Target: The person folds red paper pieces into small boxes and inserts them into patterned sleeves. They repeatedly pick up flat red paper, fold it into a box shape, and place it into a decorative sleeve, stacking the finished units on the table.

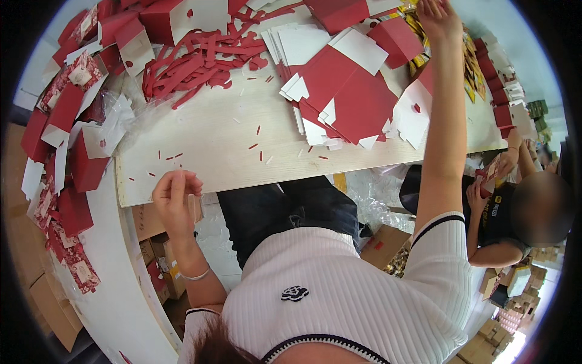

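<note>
My left hand [174,195] hovers at the table's near left edge, its fingers loosely bent and apart, with nothing visible in them. Far out at the upper right my right hand [439,23] reaches beside a pile of yellow packets [470,64]; the picture's edge cuts its fingertips, so its grip cannot be told. Between the hands lies a stack of flat red and white box blanks [357,91]. A folded red box [397,41] stands behind it. White flaps with a red punched tab [413,112] lie under my right forearm.
Red cut-out strips [206,64] heap at the back of the table [206,142]. Small red and white scraps [253,146] dot its surface. Folded red boxes [90,159] crowd the left side. At right a co-worker's hand [508,159] holds a patterned red piece [488,175].
</note>
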{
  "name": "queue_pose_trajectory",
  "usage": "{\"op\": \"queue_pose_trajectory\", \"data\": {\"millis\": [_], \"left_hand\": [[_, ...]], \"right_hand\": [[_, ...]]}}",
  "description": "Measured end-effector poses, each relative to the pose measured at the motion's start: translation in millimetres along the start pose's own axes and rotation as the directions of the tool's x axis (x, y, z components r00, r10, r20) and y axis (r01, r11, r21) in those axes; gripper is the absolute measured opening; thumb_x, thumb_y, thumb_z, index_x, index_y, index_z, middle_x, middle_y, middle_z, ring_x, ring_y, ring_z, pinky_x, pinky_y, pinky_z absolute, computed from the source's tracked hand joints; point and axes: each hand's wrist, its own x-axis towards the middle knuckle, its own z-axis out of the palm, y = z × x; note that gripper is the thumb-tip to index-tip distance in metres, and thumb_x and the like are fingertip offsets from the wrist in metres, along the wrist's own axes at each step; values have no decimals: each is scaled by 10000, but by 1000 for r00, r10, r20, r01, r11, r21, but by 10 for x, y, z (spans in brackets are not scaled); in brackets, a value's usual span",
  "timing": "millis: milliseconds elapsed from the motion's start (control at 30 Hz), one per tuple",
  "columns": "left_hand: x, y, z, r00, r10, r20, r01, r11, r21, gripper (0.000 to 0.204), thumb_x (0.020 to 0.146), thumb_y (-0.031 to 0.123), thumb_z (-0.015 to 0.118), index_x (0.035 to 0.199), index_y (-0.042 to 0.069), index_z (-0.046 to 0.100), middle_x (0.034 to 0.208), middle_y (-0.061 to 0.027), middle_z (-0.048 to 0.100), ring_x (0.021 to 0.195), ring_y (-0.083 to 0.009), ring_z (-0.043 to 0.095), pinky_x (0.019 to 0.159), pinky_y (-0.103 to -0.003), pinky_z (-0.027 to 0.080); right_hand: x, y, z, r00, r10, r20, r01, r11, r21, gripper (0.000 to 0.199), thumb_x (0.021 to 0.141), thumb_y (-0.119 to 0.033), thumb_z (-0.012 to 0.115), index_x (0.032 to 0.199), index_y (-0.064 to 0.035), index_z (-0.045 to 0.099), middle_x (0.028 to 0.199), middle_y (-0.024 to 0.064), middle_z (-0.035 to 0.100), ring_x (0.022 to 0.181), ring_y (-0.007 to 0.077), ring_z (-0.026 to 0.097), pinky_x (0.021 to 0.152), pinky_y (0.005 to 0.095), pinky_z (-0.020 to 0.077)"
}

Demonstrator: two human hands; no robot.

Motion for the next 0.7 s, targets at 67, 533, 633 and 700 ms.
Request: {"op": "queue_pose_trajectory", "data": {"millis": [67,533,633,700], "left_hand": [[-19,-72,20,1000,-21,-14,21,1000,-15,202,871,136,506,779,-24,587,661,-75,588,561,-123,538,525,-232,436],[428,-179,1894,734,270,623,-679,306,667,853,688,459,654,1282,-51,316,1313,-276,310,1259,-377,254,992,-566,165],[442,-364,2032,754,207,623,-656,278,701,934,662,536,635,1303,-47,286,1340,-291,251,1287,-390,181,985,-613,105],[430,-354,2018,760,203,617,-646,335,685,983,647,542,652,1331,-27,234,1354,-285,232,1284,-394,187,979,-620,101]], "right_hand": [[-523,96,434,965,21,-262,-36,998,-54,253,858,-222,483,1027,-41,536,950,98,576,882,176,542,690,308,448],[-1554,1356,385,921,-59,385,261,-639,-724,479,782,-485,526,693,-17,567,664,142,593,651,280,600,561,394,459],[-1555,1193,443,979,17,204,183,-512,-839,433,786,-410,546,704,9,618,713,185,602,682,329,595,611,425,460],[-1578,1022,552,983,80,164,182,-380,-907,380,797,-359,537,754,2,648,754,193,608,702,348,589,645,426,460]]}}
